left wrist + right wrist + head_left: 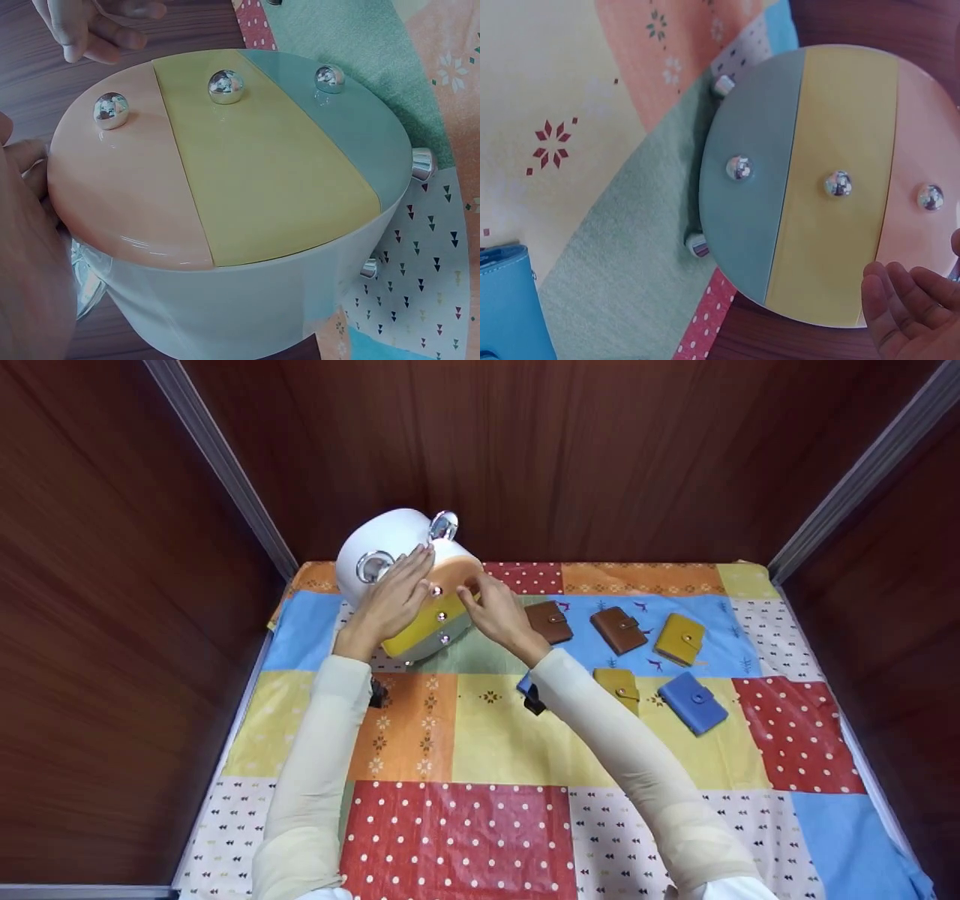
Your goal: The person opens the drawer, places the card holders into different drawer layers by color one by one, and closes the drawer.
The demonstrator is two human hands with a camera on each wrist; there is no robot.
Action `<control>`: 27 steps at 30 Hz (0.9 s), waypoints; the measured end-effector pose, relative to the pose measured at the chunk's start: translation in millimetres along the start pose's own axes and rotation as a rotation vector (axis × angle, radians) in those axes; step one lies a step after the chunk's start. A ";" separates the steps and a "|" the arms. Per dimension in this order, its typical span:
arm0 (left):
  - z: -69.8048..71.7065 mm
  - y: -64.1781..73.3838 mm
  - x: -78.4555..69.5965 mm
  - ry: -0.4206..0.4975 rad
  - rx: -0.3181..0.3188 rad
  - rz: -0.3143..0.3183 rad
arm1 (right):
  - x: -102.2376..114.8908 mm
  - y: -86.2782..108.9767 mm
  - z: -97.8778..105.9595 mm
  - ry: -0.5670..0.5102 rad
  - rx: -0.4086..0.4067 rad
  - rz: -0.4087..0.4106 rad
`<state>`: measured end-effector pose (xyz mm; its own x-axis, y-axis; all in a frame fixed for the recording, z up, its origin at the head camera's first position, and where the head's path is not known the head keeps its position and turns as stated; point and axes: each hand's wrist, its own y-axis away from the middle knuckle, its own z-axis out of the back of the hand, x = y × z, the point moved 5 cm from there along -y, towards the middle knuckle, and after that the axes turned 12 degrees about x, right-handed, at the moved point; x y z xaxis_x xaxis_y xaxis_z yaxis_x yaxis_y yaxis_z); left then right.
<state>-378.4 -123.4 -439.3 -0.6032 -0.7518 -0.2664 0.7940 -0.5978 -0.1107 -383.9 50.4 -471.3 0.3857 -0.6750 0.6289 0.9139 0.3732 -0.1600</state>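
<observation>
Two cream sleeves (315, 780) are seen nearest the camera, stretched over a bright patchwork cloth (510, 727). At the far left part of the cloth, near the back wall (525, 457), an oval white box (394, 529) is held up by small silver feet (697, 244). Its front is split into three drawers, and all three are pushed in: an orange drawer (127, 180) on top, a yellow drawer (259, 172) in the middle and a green drawer (330, 120) at the bottom. Each one is fitted with a shiny round knob (226, 87). Two shiny round ears (373, 566) are fixed to the box.

The left hand (394, 596) is laid on top of the box, between the ears, with its fingers straight and close together. The right hand (496, 611) is held by the right end of the orange drawer, its fingers softly bent and its thumb set apart. Whether the drawer is touched by it cannot be told.

To the right, two brown wallets (619, 630), two yellow wallets (679, 639) and a blue wallet (693, 703) are spread out. Another blue one (525, 683) is partly hidden by the right sleeve.
</observation>
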 end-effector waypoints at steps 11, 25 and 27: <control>-0.8 0.8 0.3 0.025 -0.003 -0.005 | 6.8 -4.6 -8.6 -0.001 0.031 -0.009; -1.9 0.9 0.0 0.012 -0.011 -0.030 | 19.4 -10.3 -18.3 0.046 0.053 -0.011; -2.2 0.7 -0.3 0.011 -0.017 -0.038 | 19.9 -11.1 -19.6 0.058 0.057 -0.017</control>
<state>-377.5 -123.1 -441.4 -0.6321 -0.7254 -0.2724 0.7717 -0.6211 -0.1369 -383.9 20.3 -471.9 0.3789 -0.7164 0.5858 0.9121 0.3962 -0.1053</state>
